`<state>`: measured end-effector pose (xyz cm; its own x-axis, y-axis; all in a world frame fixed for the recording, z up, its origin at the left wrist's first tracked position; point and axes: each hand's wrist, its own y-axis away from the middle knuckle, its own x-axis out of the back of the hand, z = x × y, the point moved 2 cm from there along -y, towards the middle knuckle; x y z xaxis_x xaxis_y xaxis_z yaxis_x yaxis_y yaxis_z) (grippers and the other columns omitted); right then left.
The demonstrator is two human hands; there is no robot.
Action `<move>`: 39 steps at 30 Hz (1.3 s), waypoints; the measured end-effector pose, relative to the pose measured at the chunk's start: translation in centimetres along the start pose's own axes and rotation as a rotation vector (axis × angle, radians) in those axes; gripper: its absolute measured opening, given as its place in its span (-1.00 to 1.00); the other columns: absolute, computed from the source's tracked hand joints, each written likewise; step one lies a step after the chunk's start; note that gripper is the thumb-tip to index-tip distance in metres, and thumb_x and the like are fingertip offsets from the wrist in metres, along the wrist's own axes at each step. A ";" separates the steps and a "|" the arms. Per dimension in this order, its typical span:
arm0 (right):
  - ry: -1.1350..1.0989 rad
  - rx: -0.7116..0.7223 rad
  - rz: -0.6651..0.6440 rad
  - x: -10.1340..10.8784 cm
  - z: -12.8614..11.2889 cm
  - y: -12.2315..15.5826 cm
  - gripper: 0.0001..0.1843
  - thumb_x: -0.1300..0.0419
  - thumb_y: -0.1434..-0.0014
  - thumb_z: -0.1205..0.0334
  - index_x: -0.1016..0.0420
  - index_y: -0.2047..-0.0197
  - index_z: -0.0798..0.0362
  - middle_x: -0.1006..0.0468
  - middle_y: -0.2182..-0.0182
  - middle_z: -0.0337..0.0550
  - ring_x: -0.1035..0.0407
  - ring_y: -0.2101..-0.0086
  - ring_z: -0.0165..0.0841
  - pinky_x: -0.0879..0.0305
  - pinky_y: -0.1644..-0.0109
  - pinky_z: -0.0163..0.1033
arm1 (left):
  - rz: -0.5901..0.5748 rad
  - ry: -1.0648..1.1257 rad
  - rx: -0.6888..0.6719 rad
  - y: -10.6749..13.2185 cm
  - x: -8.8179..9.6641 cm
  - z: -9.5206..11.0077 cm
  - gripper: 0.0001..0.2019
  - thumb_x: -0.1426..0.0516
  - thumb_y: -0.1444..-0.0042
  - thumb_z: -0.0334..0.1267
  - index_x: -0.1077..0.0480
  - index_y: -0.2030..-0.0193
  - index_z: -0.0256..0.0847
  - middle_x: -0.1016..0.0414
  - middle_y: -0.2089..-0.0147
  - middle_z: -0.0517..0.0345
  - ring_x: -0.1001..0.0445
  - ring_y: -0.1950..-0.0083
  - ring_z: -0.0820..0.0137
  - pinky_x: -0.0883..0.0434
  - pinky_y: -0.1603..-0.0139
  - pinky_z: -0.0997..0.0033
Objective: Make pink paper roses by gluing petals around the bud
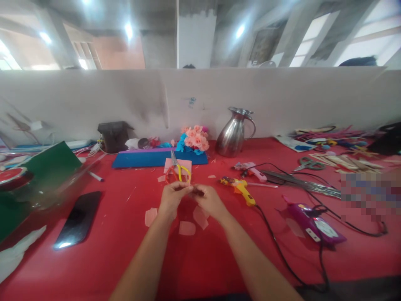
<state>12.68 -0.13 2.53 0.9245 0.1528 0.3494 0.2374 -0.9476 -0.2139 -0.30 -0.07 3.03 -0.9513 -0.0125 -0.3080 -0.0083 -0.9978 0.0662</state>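
My left hand (171,198) and my right hand (209,201) meet over the middle of the red table, fingertips pinched together. A thin bit of pink paper (189,182) shows at the fingertips; most of it is hidden by the fingers. Just beyond lie scissors (179,168) with red and yellow handles, their blades pointing away, on a square pink sheet (187,165). Cut pink paper petals lie around the hands: one near my left wrist (151,217), a rounded petal (187,228) between the forearms, and another petal (201,217) under my right hand.
To the right are a yellow glue gun (242,191), a pink glue gun (252,170), a purple power strip (316,223) with black cables and a bundle of wires (300,184). Behind stand a steel jug (232,136) and pink paper flowers (196,139). A phone (78,219) lies left.
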 end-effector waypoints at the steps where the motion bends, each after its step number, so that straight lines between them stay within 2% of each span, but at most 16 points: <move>1: -0.006 0.010 -0.005 0.0 0.0 0.0 -0.84 -0.12 -0.02 0.25 -0.51 0.39 0.08 -0.57 0.41 -0.17 -0.41 0.35 -0.30 -0.30 0.23 -0.24 | 0.001 -0.005 -0.003 0.0 0.0 0.0 -0.78 -0.35 0.36 -0.24 -0.49 0.52 -0.27 -0.48 0.49 0.14 -0.38 0.41 0.47 -0.28 0.28 0.45; 11: 0.054 0.007 -0.009 -0.1 -0.1 0.0 -0.83 -0.09 -0.02 0.25 -0.49 0.46 0.09 -0.49 0.51 -0.26 -0.34 0.45 -0.38 -0.23 0.36 -0.33 | 0.002 -0.005 0.003 -0.1 0.2 -0.4 -0.80 -0.35 0.40 -0.31 -0.43 0.58 -0.26 -0.41 0.56 0.21 -0.33 0.47 0.49 -0.25 0.35 0.47; 17: -0.003 0.004 -0.012 -0.2 -0.1 -0.1 -0.80 -0.10 -0.02 0.25 -0.54 0.36 0.09 -0.57 0.42 -0.15 -0.42 0.33 -0.25 -0.31 0.23 -0.23 | -0.027 -0.017 -0.004 -0.1 0.1 -0.3 -0.79 -0.34 0.34 -0.26 -0.49 0.50 -0.26 -0.47 0.46 0.14 -0.38 0.38 0.44 -0.29 0.27 0.43; 21: -0.030 0.026 -0.026 -0.2 -0.2 0.0 -0.77 -0.09 -0.02 0.27 -0.55 0.30 0.07 -0.58 0.37 -0.15 -0.43 0.30 -0.25 -0.31 0.17 -0.20 | -0.043 -0.040 -0.033 -0.2 0.3 -0.3 -0.82 -0.33 0.32 -0.25 -0.50 0.53 -0.26 -0.46 0.46 0.13 -0.38 0.37 0.43 -0.28 0.24 0.42; 26: 0.055 0.006 -0.009 -0.3 0.2 0.1 -0.81 -0.08 -0.02 0.26 -0.51 0.40 0.09 -0.54 0.46 -0.22 -0.38 0.42 -0.34 -0.27 0.32 -0.30 | -0.030 0.004 -0.046 -0.2 0.3 -0.4 -0.82 -0.34 0.36 -0.30 -0.43 0.59 -0.25 -0.40 0.52 0.21 -0.34 0.41 0.48 -0.26 0.30 0.46; 30: 0.082 -0.002 -0.004 -0.4 0.4 0.1 -0.82 -0.08 -0.03 0.25 -0.50 0.42 0.11 -0.52 0.50 -0.23 -0.36 0.44 -0.37 -0.25 0.34 -0.32 | -0.022 0.040 -0.029 0.0 0.1 -0.1 -0.78 -0.34 0.41 -0.33 -0.37 0.62 -0.25 -0.36 0.56 0.25 -0.31 0.46 0.51 -0.24 0.35 0.49; 36: 0.052 0.011 -0.025 -0.3 0.3 0.0 -0.78 -0.08 -0.05 0.27 -0.54 0.29 0.07 -0.58 0.39 -0.17 -0.43 0.32 -0.30 -0.30 0.24 -0.27 | -0.027 -0.022 -0.010 0.0 0.1 0.1 -0.79 -0.34 0.38 -0.27 -0.45 0.55 -0.26 -0.44 0.50 0.18 -0.35 0.42 0.47 -0.26 0.31 0.45; 39: 0.030 0.028 -0.028 -0.3 0.3 0.0 -0.79 -0.09 -0.06 0.27 -0.54 0.29 0.07 -0.59 0.36 -0.16 -0.44 0.29 -0.28 -0.31 0.19 -0.24 | -0.020 -0.038 -0.013 0.0 0.2 0.0 -0.80 -0.34 0.36 -0.27 -0.46 0.55 -0.26 -0.44 0.49 0.16 -0.35 0.41 0.46 -0.27 0.29 0.44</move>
<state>12.52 -0.08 2.20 0.9079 0.1705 0.3830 0.2720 -0.9348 -0.2285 -0.47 -0.02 3.02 -0.9621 0.0100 -0.2726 -0.0239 -0.9986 0.0478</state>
